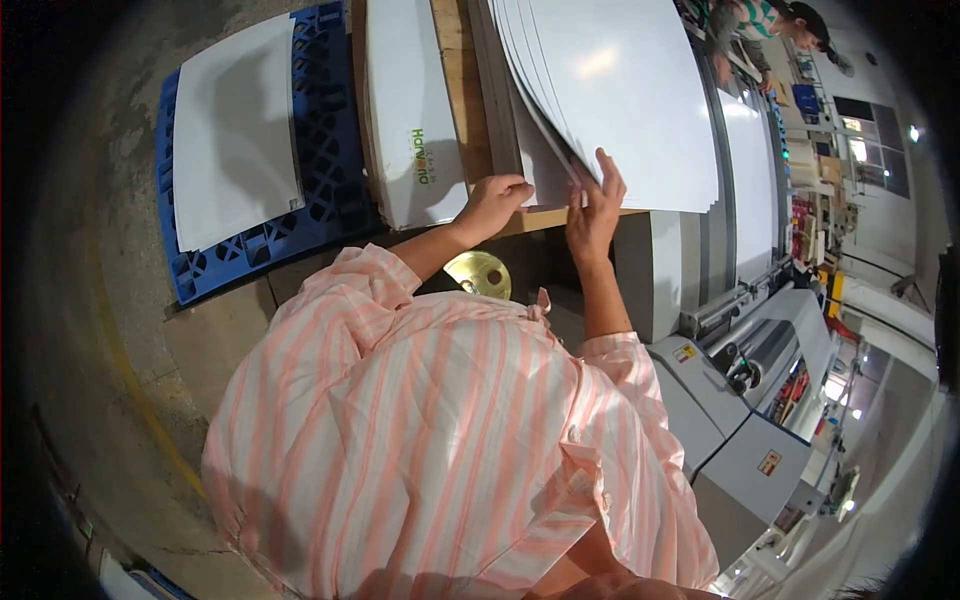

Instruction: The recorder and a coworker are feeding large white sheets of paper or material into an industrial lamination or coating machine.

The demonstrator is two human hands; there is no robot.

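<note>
Glossy white thin sheets (630, 110) lie stacked along near edge of tan wooden board (540, 221); I judge them light, flexible, slippery. Right hand (597, 212) straddles lifted near-left corner, left hand (488, 210) bunches fingers beside; pinching, I can't tell. Best hold: corners.

Green lettering (419, 157) marks white package (405, 75); labels (769, 462) mark machine (745, 492)
</note>
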